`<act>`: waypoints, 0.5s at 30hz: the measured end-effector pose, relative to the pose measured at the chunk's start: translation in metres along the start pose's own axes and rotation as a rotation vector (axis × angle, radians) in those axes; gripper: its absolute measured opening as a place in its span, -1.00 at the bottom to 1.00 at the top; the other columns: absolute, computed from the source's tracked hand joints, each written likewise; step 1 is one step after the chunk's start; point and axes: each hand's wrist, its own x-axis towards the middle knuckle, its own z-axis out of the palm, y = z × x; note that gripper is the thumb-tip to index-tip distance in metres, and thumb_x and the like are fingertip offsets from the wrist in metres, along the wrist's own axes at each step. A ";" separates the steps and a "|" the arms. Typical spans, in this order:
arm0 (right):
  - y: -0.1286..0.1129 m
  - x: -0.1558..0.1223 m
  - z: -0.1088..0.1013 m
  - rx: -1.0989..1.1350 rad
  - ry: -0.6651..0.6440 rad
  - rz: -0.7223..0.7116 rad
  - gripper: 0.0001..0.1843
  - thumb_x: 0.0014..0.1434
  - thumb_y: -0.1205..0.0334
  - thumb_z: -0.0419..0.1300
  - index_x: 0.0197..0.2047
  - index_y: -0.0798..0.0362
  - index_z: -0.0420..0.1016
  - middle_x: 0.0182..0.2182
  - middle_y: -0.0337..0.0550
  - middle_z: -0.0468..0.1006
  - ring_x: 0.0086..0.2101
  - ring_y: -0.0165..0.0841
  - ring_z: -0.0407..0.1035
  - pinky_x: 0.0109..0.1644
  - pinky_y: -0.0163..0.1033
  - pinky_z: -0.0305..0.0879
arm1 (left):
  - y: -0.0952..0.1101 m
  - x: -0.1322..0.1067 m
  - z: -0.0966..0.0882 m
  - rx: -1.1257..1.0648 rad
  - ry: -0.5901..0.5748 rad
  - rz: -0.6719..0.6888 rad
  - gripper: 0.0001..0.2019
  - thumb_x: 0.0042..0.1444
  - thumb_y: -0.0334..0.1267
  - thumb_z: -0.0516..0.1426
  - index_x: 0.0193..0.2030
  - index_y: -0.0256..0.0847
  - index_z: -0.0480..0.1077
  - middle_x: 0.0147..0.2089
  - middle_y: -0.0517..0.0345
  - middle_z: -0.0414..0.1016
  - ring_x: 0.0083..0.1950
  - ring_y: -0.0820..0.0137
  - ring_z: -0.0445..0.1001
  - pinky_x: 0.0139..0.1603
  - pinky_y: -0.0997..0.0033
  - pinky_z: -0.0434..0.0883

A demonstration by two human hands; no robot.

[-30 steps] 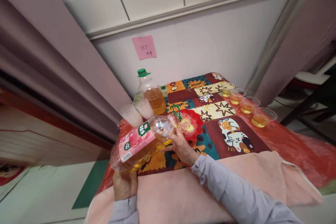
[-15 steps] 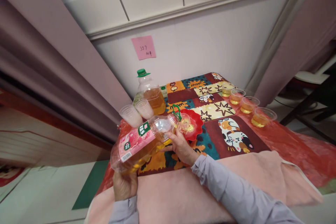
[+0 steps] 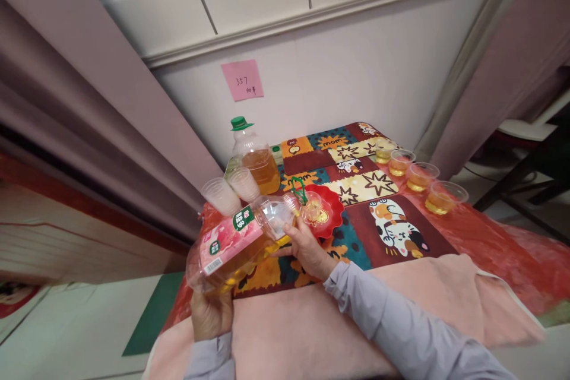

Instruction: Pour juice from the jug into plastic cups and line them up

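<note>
Left hand (image 3: 209, 312) and right hand (image 3: 307, 249) clasped one tilted pink-labelled clear plastic bottle (image 3: 231, 243) beside one red scalloped plate (image 3: 333, 211); four amber-filled clear cups (image 3: 420, 176) stood right of it.

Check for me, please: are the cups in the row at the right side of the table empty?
No, all four cups in that row hold amber liquid at the bottom.

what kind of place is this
Looks like a room in a home, though not certain: a cloth-covered table against the wall, curtains beside it, filled plastic cups in a row.
</note>
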 end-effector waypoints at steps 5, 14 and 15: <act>0.001 0.001 -0.001 0.012 -0.005 0.005 -0.13 0.23 -0.16 0.49 0.49 -0.30 0.27 0.39 -0.11 0.51 0.14 -0.10 0.62 -0.08 -0.01 0.80 | 0.001 -0.001 0.002 0.005 -0.013 0.014 -0.17 -0.04 0.33 0.47 0.36 0.06 0.58 0.48 0.05 0.57 0.54 -0.18 0.41 0.19 0.00 0.67; 0.002 0.001 -0.002 0.009 0.004 0.016 -0.10 0.22 -0.17 0.49 0.51 -0.28 0.24 0.39 -0.09 0.50 0.18 -0.08 0.60 -0.10 -0.05 0.79 | -0.001 0.000 -0.001 -0.003 -0.010 0.015 -0.17 -0.04 0.33 0.47 0.34 0.05 0.59 0.42 0.04 0.62 0.47 -0.15 0.49 0.11 0.07 0.69; 0.002 0.001 -0.002 0.008 0.002 0.014 -0.11 0.22 -0.16 0.49 0.50 -0.28 0.25 0.40 -0.09 0.50 0.19 -0.08 0.59 -0.09 -0.04 0.79 | -0.001 0.001 -0.001 -0.003 -0.016 0.014 -0.19 -0.02 0.31 0.46 0.35 0.06 0.59 0.43 0.04 0.61 0.46 -0.13 0.50 0.10 0.10 0.69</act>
